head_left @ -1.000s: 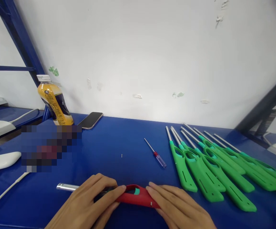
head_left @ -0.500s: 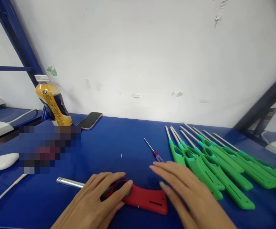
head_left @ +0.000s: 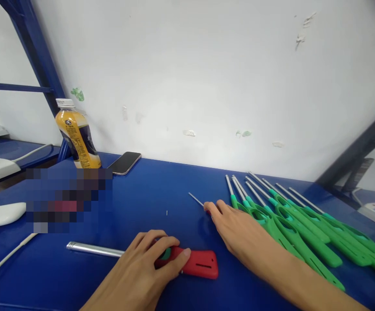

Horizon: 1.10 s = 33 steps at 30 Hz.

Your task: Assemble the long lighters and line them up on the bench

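Note:
A red lighter (head_left: 203, 264) with a long silver tube lies on the blue table, tube pointing left. My left hand (head_left: 155, 259) is closed over its trigger part, thumb on the red handle. Farther right, my right hand (head_left: 229, 220) has its fingers closed on the handle of a small screwdriver (head_left: 195, 198), whose thin shaft points up and left; the palm hides most of the handle. A tiny screw (head_left: 167, 212) lies on the table between and beyond the hands.
Several green lighters (head_left: 316, 242) lie side by side at the right. A phone (head_left: 124, 163) and a yellow drink bottle (head_left: 79, 138) are at the back left. A white object with a cable (head_left: 2, 214) sits at the left edge, beside a pixelated patch. A white wall (head_left: 187, 77) stands behind.
My right hand has moved up and away from beside the red handle and taken hold of the screwdriver. The red lighter has turned slightly under my left hand, its handle end now higher.

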Available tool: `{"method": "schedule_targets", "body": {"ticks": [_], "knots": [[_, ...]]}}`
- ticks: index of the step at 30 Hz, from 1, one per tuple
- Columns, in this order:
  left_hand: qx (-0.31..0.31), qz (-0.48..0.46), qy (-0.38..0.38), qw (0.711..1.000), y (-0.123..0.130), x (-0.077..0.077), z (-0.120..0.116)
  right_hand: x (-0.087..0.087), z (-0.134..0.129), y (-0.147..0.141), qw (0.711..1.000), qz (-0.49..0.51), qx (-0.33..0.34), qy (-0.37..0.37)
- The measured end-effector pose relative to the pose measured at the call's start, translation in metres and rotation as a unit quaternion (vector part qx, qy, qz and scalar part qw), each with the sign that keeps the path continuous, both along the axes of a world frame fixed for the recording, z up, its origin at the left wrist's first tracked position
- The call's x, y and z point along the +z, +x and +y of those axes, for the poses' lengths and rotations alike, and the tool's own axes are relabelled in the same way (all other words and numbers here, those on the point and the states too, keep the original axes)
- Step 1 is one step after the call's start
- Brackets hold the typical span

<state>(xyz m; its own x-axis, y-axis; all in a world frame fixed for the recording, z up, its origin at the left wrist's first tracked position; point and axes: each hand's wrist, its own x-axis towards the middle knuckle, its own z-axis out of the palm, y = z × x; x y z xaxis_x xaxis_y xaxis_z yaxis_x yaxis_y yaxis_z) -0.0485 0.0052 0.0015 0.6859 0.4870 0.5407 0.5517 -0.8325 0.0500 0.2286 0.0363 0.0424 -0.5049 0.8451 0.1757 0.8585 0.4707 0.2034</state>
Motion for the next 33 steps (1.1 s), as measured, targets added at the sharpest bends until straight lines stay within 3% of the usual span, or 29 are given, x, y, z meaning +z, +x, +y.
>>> {"method": "schedule_targets", "body": {"ticks": [5,9,10,12,15,18,22,27,33], "knots": [[0.028,-0.005,-0.058,0.998,-0.001,-0.002,0.0,0.024,0.001,0.003,0.994,0.094,0.032,-0.053],[0.006,-0.052,-0.014,0.999,0.003,-0.011,0.005,0.055,0.014,0.0,0.931,0.325,0.087,-0.143],[0.006,-0.054,-0.012,0.998,0.004,-0.012,0.006,0.06,0.018,-0.002,0.922,0.349,0.087,-0.145],[0.016,-0.046,-0.026,0.998,0.005,-0.012,0.006,0.065,0.028,-0.005,0.931,0.34,0.079,-0.106],[0.017,-0.052,-0.036,0.998,0.006,-0.011,0.004,0.064,0.04,-0.013,0.957,0.283,0.062,-0.019],[0.021,-0.054,-0.037,0.998,0.004,-0.01,0.001,0.061,0.046,-0.024,0.959,0.27,0.087,-0.007],[0.022,-0.005,-0.081,0.996,0.0,0.001,-0.002,0.058,0.052,-0.046,0.953,0.271,0.119,-0.066],[0.028,0.028,-0.098,0.994,-0.002,0.009,-0.003,0.042,0.065,-0.067,0.944,0.286,0.074,-0.148],[0.034,0.044,-0.115,0.992,-0.001,0.013,-0.003,0.018,0.077,-0.071,0.932,0.267,0.048,-0.242]]}}
